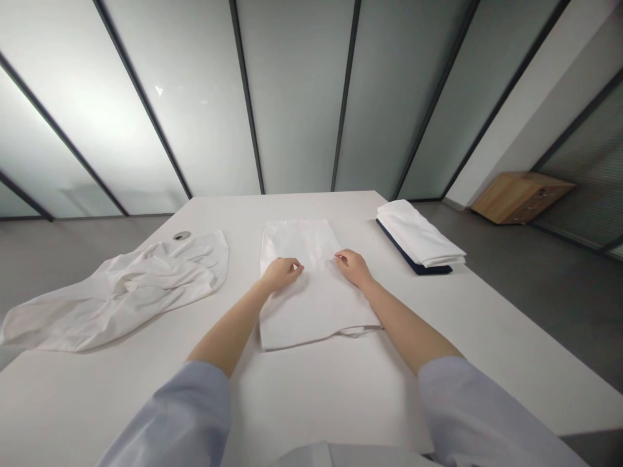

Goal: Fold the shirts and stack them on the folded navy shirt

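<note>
A white cloth, folded into a flat panel, lies in the middle of the table, its near right corner showing loose layers. Over its left part is my left hand, thumb and fingers pinched together on the fabric. My right hand pinches at the cloth's right side, roughly level with the left. Faint creases run across the fabric between the two hands. The fingertips cover the exact spots they grip.
A crumpled white cloth spreads over the table's left side, partly past its edge. Behind it is a round grommet. At the right edge, folded white cloths rest on a dark navy piece. A wooden cabinet stands beyond.
</note>
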The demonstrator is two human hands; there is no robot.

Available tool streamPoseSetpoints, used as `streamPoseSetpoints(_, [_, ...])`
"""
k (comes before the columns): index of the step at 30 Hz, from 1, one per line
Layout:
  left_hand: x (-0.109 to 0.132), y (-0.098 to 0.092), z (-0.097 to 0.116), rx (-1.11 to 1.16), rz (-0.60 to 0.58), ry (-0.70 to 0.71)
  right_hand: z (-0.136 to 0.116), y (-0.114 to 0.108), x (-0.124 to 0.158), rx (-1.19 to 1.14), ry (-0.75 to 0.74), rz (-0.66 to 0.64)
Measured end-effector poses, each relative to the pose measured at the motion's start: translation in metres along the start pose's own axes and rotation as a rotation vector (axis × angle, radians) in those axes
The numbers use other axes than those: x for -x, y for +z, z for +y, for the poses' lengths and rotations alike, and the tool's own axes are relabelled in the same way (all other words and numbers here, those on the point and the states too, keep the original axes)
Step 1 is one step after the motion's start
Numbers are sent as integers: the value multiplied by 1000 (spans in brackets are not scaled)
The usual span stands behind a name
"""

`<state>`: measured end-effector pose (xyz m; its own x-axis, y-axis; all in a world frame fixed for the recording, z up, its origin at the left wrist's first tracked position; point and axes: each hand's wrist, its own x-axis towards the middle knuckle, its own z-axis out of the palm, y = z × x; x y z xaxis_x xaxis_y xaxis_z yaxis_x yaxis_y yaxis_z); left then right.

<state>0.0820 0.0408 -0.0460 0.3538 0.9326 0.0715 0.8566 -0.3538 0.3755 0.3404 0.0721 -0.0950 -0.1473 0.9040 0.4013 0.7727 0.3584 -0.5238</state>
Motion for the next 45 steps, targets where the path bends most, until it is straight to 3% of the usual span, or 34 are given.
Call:
streamPoseSetpoints(4, [2,-1,-37,-47,377,-371,-1,-2,0,154,143,78])
streamPoseSetpoints(6, [6,-1,-50,-115,382,-502,-1,-4,0,248,252,51])
streamPoseSetpoints(8, [8,1,-58,-171,306,-547,-2,-5,-1,304,353,10])
streamPoseSetpoints(14, [-1,15,-54,-93,232,-402,-3,-5,-3,306,399,-43])
streamPoseSetpoints(18, [-8,16,-53,114,212,-429,-5,-5,-7,240,443,-71])
streamPoseSetpoints(24, [-16,18,-60,462,305,-389,-5,-8,-14,-13,506,-61])
streamPoseSetpoints(29, [-17,15,-63,883,315,-549,-3,-7,-14,-370,617,-86])
streamPoseSetpoints(32, [-17,9,-66,891,275,-679,-2,-5,-13,-489,661,-58])
streamPoseSetpoints(34, [-16,4,-66,801,242,-691,-1,-5,-12,-491,660,-33])
streamPoseSetpoints(36, [-15,0,-62,748,186,-672,1,-4,-12,-464,641,-18])
streamPoseSetpoints(39, [-10,-3,-53,843,89,-586,3,-4,-13,-432,611,-15])
streamPoseSetpoints(42, [-7,-1,-50,1003,71,-441,5,-4,-13,-441,599,-9])
streamPoseSetpoints(45, [-8,4,-54,1061,54,-385,3,-8,-12,-519,587,-34])
